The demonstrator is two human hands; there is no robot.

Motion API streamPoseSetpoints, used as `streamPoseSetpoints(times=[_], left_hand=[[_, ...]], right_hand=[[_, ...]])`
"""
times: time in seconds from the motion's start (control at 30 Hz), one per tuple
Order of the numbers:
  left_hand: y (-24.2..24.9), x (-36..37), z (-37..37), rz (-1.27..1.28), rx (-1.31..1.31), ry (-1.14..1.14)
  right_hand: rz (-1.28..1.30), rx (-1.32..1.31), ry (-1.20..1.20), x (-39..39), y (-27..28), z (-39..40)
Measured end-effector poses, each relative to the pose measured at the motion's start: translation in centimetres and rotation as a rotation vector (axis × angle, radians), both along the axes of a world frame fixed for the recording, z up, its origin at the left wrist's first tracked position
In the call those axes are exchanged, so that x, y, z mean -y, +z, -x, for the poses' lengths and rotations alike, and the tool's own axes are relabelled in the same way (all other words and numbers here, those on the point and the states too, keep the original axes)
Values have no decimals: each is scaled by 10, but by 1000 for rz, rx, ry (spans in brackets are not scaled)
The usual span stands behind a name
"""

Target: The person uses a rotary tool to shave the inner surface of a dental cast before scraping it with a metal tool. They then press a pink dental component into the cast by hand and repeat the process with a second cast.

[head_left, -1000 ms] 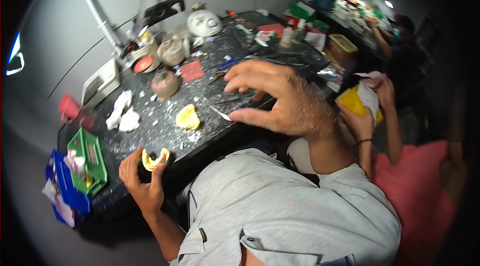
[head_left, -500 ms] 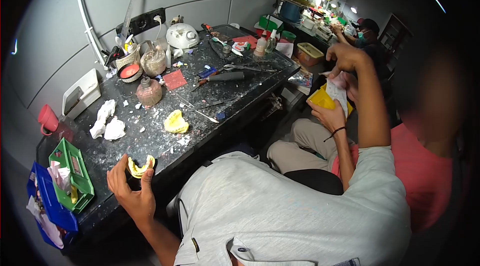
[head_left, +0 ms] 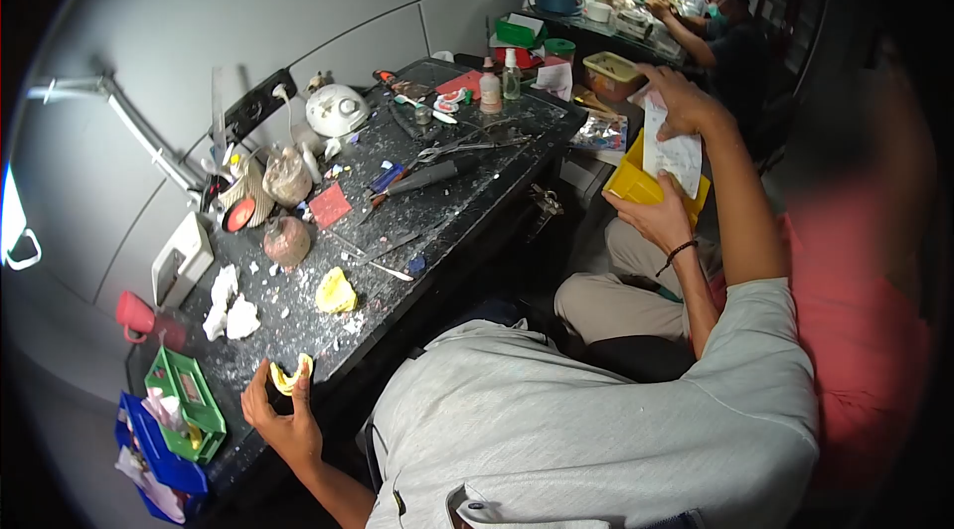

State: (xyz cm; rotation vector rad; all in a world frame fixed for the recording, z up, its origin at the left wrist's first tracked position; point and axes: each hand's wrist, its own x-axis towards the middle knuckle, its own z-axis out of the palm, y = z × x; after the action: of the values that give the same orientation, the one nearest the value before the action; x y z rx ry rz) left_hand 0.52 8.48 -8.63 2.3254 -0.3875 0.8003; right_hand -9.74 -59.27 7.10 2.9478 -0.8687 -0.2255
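At bench edge, near: left hand [head_left: 283, 420] pinches a yellow horseshoe-shaped wax dental rim [head_left: 291, 374], fingers closed round it, just over the dark speckled bench [head_left: 467, 201]. Keep grip light, w/ thumb steady, so the wax isn't bent. Farther right: right hand [head_left: 686, 102] holds a white paper slip [head_left: 674, 153] above a co-worker's yellow tray [head_left: 636, 186].

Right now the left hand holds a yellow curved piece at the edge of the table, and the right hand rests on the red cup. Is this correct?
Not quite. The left hand does hold the yellow curved piece at the edge of the table, but the right hand is not on the red cup. It touches a white paper that another person holds. The head view shows this.
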Motion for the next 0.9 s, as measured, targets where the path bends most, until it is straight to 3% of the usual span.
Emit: streamPoseSetpoints(times=[0.23,0.4,0.6,0.9], left_hand=[[-7,-6,-6,151,-99,-58],[-12,-11,-7,107,-70,-54],[-8,-9,-5,105,-94,-54],[-4,-4,-2,107,-80,-42]], right_hand=[[119,286,4,16,-21,24],[298,521,60,4,-29,21],[108,407,-2,-23,-14,24],[177,425,12,8,-37,19]])
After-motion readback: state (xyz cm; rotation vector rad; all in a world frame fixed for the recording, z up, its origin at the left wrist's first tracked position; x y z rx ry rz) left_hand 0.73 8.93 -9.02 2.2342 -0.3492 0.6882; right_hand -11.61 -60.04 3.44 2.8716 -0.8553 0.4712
